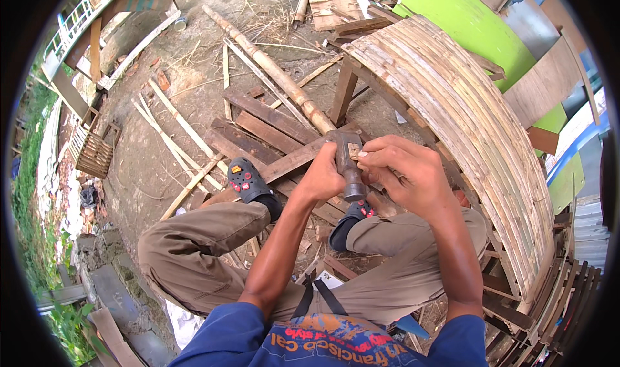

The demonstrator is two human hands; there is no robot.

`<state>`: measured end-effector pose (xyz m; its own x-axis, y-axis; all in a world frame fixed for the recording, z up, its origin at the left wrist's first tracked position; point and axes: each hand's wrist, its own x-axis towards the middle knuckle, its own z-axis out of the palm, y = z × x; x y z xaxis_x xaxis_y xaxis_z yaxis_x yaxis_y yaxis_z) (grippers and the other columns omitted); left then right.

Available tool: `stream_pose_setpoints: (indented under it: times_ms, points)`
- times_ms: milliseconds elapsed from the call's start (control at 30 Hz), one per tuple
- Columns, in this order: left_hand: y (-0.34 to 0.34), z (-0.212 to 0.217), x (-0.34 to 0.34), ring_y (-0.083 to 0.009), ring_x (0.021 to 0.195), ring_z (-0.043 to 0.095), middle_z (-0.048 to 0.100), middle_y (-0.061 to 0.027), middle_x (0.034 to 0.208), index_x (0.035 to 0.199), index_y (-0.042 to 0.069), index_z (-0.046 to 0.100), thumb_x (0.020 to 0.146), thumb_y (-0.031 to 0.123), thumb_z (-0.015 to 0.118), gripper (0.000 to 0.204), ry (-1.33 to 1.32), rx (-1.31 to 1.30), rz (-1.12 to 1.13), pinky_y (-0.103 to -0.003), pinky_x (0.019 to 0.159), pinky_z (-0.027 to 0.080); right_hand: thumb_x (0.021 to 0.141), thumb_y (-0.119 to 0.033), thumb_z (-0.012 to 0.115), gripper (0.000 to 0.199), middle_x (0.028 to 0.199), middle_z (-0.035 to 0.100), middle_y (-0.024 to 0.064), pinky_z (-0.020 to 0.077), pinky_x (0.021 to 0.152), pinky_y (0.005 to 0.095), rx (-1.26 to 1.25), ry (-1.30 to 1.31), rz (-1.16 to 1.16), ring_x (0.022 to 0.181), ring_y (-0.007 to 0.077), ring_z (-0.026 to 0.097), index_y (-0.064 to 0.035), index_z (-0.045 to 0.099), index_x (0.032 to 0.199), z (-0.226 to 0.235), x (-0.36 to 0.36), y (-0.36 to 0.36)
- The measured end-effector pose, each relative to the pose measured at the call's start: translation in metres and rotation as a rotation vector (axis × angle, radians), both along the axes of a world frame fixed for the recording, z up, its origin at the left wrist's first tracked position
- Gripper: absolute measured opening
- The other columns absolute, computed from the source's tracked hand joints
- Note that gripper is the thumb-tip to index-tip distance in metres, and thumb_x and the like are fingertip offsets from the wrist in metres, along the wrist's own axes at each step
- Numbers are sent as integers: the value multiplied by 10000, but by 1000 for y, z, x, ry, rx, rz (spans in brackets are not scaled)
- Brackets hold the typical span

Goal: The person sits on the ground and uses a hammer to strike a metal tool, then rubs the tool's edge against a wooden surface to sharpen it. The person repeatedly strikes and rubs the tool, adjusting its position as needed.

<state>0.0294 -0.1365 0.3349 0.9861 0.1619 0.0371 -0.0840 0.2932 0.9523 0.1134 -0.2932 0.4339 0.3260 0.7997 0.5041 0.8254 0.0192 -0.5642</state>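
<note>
My left hand (324,175) is closed round a hammer (352,181) just below its dark metal head. The head points up toward me, and the light wooden end of the handle shows in its eye. Most of the handle is hidden beneath the head and my hand. Against the right side of the head, my right hand (407,176) has its thumb and fingers pinched together. Whatever they hold, if anything, is too small to make out. Both hands are above my bent knees, over dark planks (278,131) on the ground.
A bench topped with bamboo slats (458,128) curves along my right. A long bamboo pole (271,67) lies ahead, with thin strips (177,118) to its left. Further left sits a slatted crate (93,151). Green panels (478,31) stand behind the bench.
</note>
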Motion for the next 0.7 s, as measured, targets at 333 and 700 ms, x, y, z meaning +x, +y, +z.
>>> stream_pose_setpoints:
  times_ms: [333,700]
  points:
    - [-1,21,2,-66,679,577,618,28,727,858,56,640,704,136,918,327,-174,248,68,-268,610,481,825,93,766,204,1037,720,146,587,800,320,256,497,40,938,198,709,-5,720,998,8,7,-15]
    - [11,29,-6,-86,740,611,660,-7,818,910,45,658,650,173,941,406,-263,375,89,-281,658,498,777,53,794,237,976,728,92,575,740,332,104,163,59,864,236,723,-60,718,971,18,-4,-12]
